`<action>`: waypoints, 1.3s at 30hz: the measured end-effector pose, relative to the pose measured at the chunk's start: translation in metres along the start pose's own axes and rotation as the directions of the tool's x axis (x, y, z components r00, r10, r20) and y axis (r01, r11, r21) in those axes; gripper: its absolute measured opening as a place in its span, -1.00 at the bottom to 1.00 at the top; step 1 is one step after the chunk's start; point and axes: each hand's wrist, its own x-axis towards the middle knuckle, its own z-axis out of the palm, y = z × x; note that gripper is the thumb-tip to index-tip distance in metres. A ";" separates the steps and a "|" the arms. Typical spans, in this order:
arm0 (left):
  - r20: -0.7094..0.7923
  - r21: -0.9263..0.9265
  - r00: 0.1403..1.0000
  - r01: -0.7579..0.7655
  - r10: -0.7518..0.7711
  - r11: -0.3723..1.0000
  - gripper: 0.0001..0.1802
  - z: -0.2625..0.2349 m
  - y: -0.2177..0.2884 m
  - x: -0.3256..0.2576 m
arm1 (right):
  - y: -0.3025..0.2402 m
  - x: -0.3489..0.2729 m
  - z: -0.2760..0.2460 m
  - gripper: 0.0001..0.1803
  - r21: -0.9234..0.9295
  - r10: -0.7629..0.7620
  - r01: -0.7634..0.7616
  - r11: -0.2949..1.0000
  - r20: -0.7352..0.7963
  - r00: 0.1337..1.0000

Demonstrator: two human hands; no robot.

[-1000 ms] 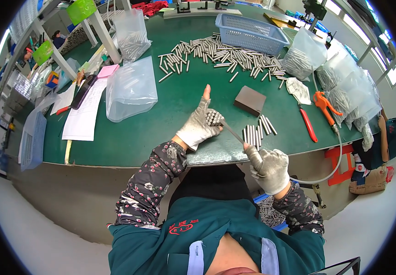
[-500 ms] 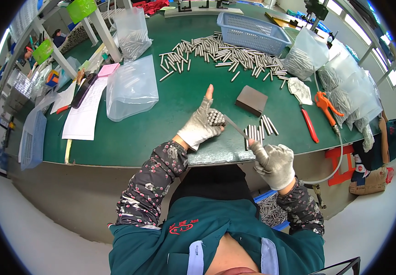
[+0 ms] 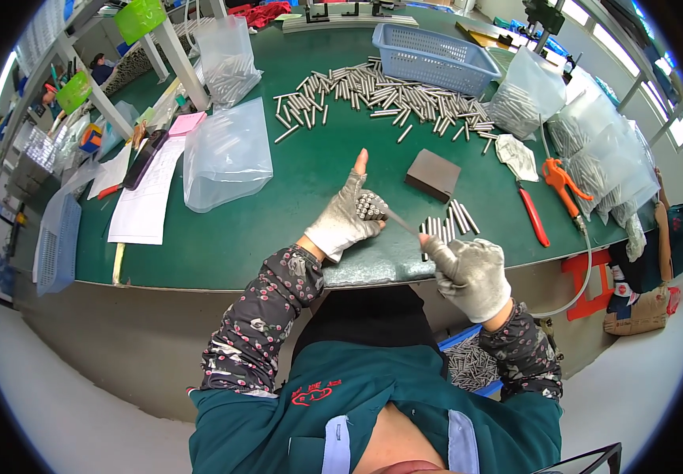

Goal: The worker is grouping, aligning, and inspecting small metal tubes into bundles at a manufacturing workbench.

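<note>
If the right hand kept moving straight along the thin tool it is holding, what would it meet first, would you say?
Most likely the bundle of metal pins gripped in the left hand: the thin tool held by the right hand points up-left at their ends, its tip seemingly touching them, though depth is uncertain.

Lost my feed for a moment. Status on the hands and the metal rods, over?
Left hand closed on a bundle of rods. Right hand grips a thin rod, tip at the bundle. Brown block and loose rods lie just beyond.

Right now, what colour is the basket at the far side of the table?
Blue, a slotted plastic basket on the green table; the head view shows it.
</note>
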 end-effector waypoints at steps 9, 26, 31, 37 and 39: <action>0.012 0.098 1.000 -0.003 0.002 0.995 0.19 -0.002 0.000 0.001 | 0.003 0.017 -0.001 -0.60 -0.063 -0.107 0.111 0.992 0.057 0.993; 0.080 0.067 0.996 0.029 -0.034 0.997 0.16 -0.002 0.009 -0.001 | 0.035 0.030 -0.028 -0.64 -0.285 -0.341 0.447 0.848 0.353 0.871; 0.078 0.034 0.997 0.023 -0.025 0.999 0.17 0.000 0.010 -0.001 | 0.034 0.031 -0.028 -0.60 -0.245 -0.320 0.386 0.889 0.269 0.908; 0.081 0.040 0.997 0.003 -0.006 0.999 0.16 -0.001 0.008 0.000 | 0.035 0.029 -0.015 -0.61 -0.108 -0.310 0.345 0.932 0.255 0.916; 0.080 0.073 0.997 0.006 -0.012 0.997 0.16 -0.001 0.009 -0.001 | 0.035 0.030 -0.027 -0.62 -0.220 -0.332 0.407 0.887 0.309 0.891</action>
